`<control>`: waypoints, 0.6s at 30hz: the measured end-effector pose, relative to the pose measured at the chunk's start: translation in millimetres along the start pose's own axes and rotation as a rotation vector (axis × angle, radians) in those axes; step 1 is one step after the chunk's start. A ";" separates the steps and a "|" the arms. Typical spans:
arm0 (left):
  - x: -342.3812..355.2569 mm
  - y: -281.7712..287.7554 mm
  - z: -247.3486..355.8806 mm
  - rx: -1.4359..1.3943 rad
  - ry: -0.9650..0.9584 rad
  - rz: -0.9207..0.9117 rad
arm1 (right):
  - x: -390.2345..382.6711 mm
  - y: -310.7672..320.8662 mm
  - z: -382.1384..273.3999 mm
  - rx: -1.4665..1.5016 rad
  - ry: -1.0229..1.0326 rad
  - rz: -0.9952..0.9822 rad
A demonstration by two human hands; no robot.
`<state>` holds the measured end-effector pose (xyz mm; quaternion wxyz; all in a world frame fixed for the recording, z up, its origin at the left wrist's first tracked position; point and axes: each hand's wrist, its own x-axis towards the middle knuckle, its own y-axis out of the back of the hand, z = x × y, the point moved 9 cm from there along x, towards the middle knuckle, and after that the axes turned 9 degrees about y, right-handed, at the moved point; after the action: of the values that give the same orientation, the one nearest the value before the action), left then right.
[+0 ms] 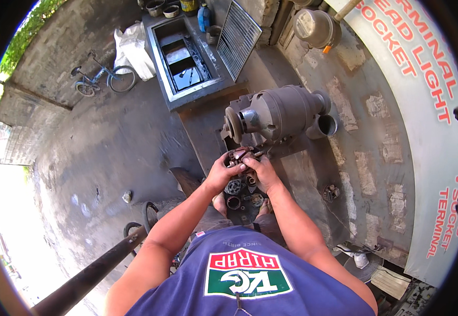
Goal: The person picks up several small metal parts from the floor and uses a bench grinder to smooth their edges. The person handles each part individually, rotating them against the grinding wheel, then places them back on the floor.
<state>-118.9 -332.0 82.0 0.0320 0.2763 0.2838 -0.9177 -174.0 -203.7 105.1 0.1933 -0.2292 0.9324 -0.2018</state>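
Note:
Between my two hands is a small dark reddish metal machine part (239,154), held up in front of the bench grinder (289,113). My left hand (222,173) grips its left side, with the thumb pressed on it. On the right side, the fingers of my right hand (262,171) are closed round it too. The grinder's round wheel (232,125) is just beyond the part, and no contact between them shows. Below my hands, between my feet, lie a round metal housing (234,186), a dark ring (233,203) and another round part (257,200). My fingers hide some of the held piece.
A metal-rimmed basin (195,90) with dark liquid stands far left, a wire rack (239,39) leaning beside it. A blue bottle (203,18) is behind. A bicycle (100,76) and white sack (134,52) are farther left. A dark pole (92,271) crosses the lower left.

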 end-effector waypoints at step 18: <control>-3.9 10.2 9.1 -0.085 0.056 0.071 | 9.9 -3.3 12.5 -0.152 -0.324 0.156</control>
<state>-117.8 -345.9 85.1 0.0684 0.3101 0.3133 -0.8950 -175.3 -215.0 93.5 0.3379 -0.1995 0.9166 -0.0759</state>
